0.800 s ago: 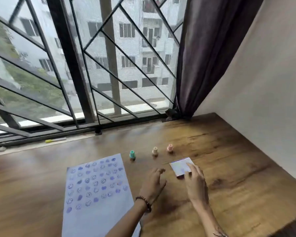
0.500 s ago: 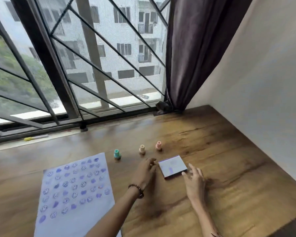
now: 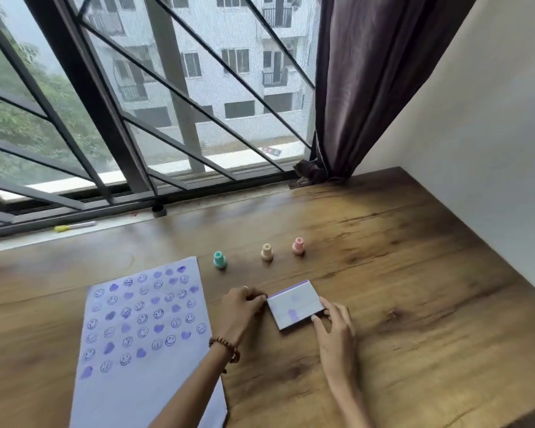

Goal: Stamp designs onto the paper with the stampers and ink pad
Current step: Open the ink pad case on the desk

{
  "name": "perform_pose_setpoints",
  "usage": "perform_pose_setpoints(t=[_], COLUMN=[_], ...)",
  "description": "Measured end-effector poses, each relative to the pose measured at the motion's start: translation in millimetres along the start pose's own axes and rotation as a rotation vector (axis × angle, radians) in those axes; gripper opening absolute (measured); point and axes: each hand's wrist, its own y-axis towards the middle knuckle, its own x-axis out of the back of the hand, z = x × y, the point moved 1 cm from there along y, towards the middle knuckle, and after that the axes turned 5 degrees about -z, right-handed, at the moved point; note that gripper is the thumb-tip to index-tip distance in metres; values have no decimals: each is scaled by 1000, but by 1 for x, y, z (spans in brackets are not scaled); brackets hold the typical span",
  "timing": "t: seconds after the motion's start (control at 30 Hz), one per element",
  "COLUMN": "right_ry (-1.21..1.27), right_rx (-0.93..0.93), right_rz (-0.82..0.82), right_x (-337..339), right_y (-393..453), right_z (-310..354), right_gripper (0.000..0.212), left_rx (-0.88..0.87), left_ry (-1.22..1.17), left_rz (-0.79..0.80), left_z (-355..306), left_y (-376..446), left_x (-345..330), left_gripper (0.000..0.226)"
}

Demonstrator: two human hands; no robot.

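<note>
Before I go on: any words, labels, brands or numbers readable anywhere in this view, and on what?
No readable text anywhere.
White paper sheet: only purple smiley and heart stamps, no words.
Small white rectangular ink pad case: purple smudges, no label legible.
Teal, cream and pink plastic stampers: no visible markings.
Yellow-capped pen on the sill: too small to read.

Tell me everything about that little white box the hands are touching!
The ink pad is a small, flat, white rectangular case with a purple strip along its far edge and purple smudges on top. It looks closed and lies flat on the wooden table. The left hand pinches its left end; the right hand touches its near right corner.
</note>
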Motion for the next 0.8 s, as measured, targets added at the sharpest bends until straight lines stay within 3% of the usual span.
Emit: perform_pose_setpoints(t=[0.1,0.3,0.47,0.63,0.8], right_ry=[2,10,1,-73,-169], right_rx=[2,28,64,96,156], right_rz=[21,15,8,69,-31], right_x=[-5,-8,-12,-23,-37], right_y=[-14,-37,-48,-56,-58], right_z=[8,21,27,28,31], right_gripper=[38,38,40,65,83], left_rx=[57,80,70,57,32], left_ry=[-86,-65,-84,-103,-70], left_rz=[-14,-35,-33,-34,-36], left_z=[7,16,21,25,26], left_y=[-13,-33,-42,-47,-49], left_x=[13,33,42,44,43], left_gripper=[31,19,25,19,19])
